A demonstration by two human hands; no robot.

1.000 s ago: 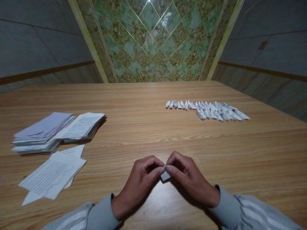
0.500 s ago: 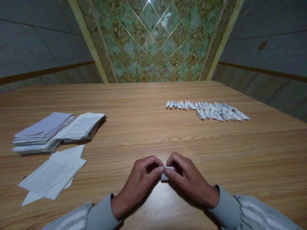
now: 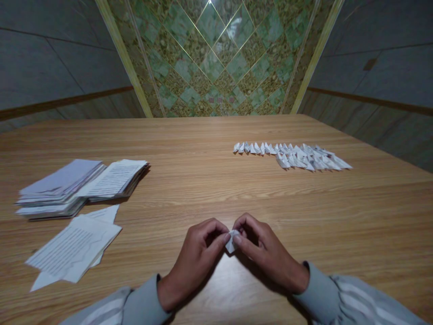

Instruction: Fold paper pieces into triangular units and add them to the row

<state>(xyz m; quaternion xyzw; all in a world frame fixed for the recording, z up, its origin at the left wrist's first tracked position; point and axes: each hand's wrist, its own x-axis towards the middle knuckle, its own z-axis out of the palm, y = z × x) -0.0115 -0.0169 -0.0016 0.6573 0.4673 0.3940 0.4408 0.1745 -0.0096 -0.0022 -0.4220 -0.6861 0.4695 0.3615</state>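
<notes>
Left hand (image 3: 202,247) and right hand (image 3: 262,246) pinch folded paper (image 3: 230,247); light, easily crushed, I'd guess, best held by edges.

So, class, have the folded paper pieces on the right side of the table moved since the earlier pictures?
No. The folded paper pieces show no shift either way, judged against the far edge of the table.

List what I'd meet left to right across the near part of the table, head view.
Loose printed sheets → left hand → small folded paper → right hand.
</notes>
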